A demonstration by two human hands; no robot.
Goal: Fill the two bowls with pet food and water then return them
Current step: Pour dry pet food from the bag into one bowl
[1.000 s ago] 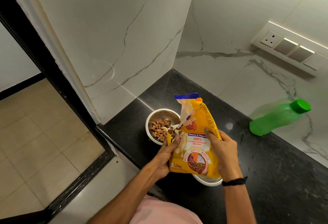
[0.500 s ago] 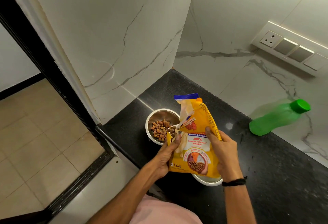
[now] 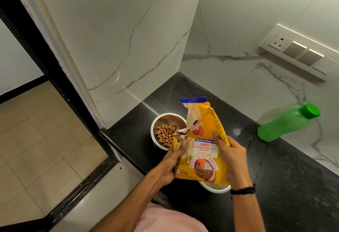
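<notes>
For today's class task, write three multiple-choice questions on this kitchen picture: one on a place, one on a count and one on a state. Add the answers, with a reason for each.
1. Where is the green bottle?
A. On the tiled floor.
B. On the black counter, right of the yellow bag.
C. Inside a bowl.

2. How many metal bowls show?
A. None.
B. One.
C. Two.

3. What state is the far bowl in?
A. Partly filled with brown kibble.
B. Full of water.
C. Upside down.

Answers:
1 B: the bottle sits tilted at the back of the counter.
2 C: there is the far bowl, and the near bowl is partly hidden behind the bag.
3 A: kibble covers the far bowl's bottom, while the left hand and right hand hold the bag with its torn mouth at the rim.
</notes>
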